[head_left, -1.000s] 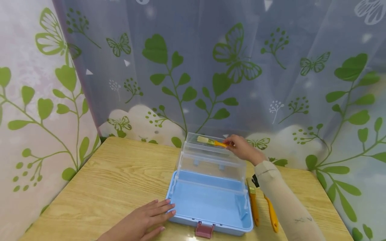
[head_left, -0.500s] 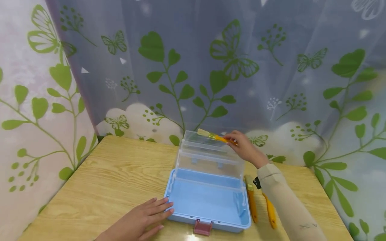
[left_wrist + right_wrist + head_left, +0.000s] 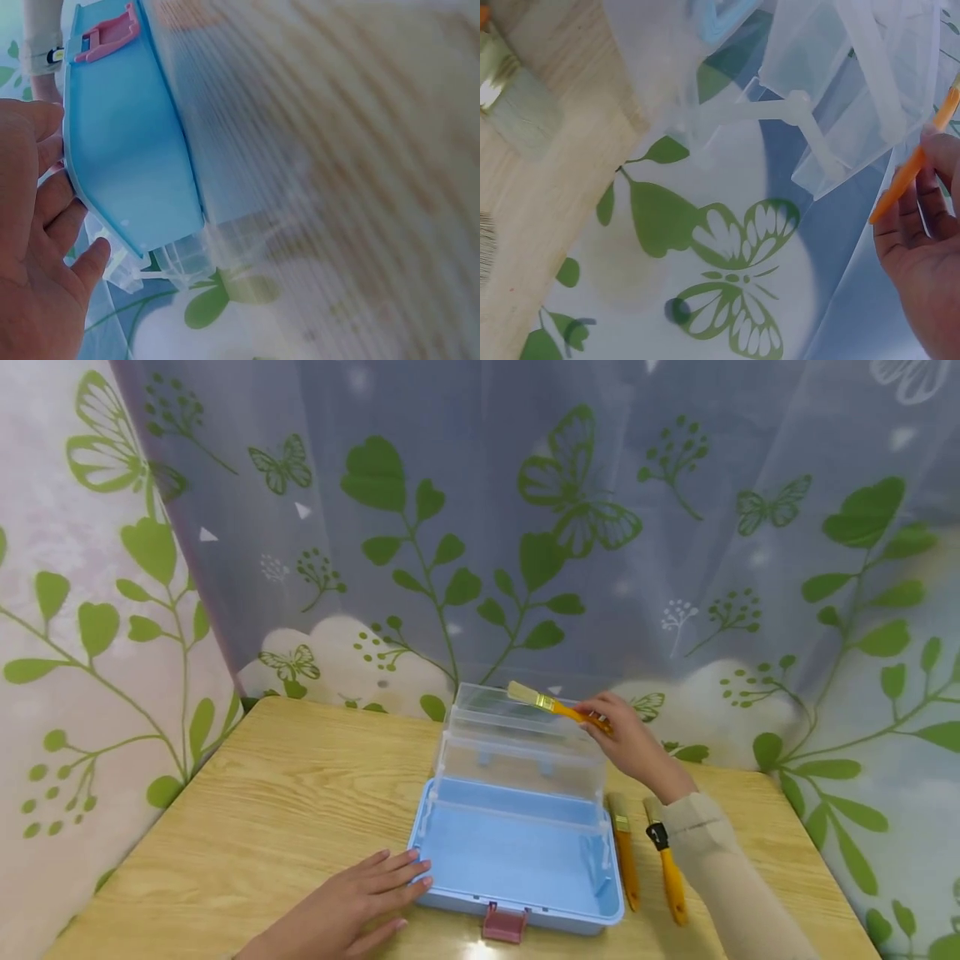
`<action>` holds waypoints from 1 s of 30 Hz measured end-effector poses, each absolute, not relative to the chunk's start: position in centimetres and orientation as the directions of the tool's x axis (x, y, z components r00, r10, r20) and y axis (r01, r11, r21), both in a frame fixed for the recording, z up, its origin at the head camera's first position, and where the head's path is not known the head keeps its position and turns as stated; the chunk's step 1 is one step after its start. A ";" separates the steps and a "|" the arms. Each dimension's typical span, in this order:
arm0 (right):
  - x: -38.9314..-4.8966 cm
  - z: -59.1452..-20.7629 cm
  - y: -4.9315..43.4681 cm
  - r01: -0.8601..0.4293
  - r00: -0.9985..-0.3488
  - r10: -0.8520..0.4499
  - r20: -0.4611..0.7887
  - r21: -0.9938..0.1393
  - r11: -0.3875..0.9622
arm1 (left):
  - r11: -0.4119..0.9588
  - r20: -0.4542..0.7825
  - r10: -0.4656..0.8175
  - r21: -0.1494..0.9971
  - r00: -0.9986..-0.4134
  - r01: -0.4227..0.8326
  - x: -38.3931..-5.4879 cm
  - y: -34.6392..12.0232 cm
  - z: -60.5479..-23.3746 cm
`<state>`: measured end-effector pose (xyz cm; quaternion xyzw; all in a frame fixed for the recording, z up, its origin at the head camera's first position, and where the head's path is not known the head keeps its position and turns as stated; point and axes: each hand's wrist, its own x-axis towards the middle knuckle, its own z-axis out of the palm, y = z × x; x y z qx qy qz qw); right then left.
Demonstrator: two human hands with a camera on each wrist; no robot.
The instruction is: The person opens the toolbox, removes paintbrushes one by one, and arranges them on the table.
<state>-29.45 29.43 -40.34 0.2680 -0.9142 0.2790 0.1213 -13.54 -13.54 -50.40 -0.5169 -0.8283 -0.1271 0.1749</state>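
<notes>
A paintbrush (image 3: 558, 707) with pale bristles and an orange handle is pinched in my right hand (image 3: 633, 745). It hangs over the upper clear trays (image 3: 521, 760) of a blue toolbox (image 3: 525, 913), bristles to the left. In the right wrist view, thumb and fingertips grip the orange handle (image 3: 904, 180) close to its end. My left hand (image 3: 348, 906) has its fingers spread, with the fingertips at the box's left front edge. From the left wrist view, those fingers (image 3: 64, 202) lie along the rim of the blue box wall (image 3: 127, 142).
Two more orange-handled brushes lie right of the box, a nearer one (image 3: 627, 860) beside its wall and another (image 3: 673, 889) farther right, partly behind my wristband. A pink latch (image 3: 504, 924) hangs at the box front. A patterned curtain (image 3: 480, 568) rises behind the wooden table (image 3: 315, 760).
My right hand has moved right with the brush, which has lifted slightly and now slants with its handle lower. The left hand has stayed at the box edge.
</notes>
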 end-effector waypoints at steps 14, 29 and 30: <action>-28.3 -41.3 30.3 -0.613 -0.771 -0.393 0.500 -0.418 0.671 | 0.422 0.432 0.816 0.010 -0.385 0.906 -13.7 -13.6 -50.2; -26.7 -42.7 31.8 -0.603 -0.768 -0.335 0.546 -0.440 0.666 | 0.414 0.415 0.824 0.023 -0.385 0.910 -13.7 -13.6 -50.1; -26.6 -42.9 31.9 -0.600 -0.768 -0.325 0.552 -0.442 0.667 | 0.414 0.413 0.825 0.023 -0.386 0.910 -13.6 -13.6 -50.2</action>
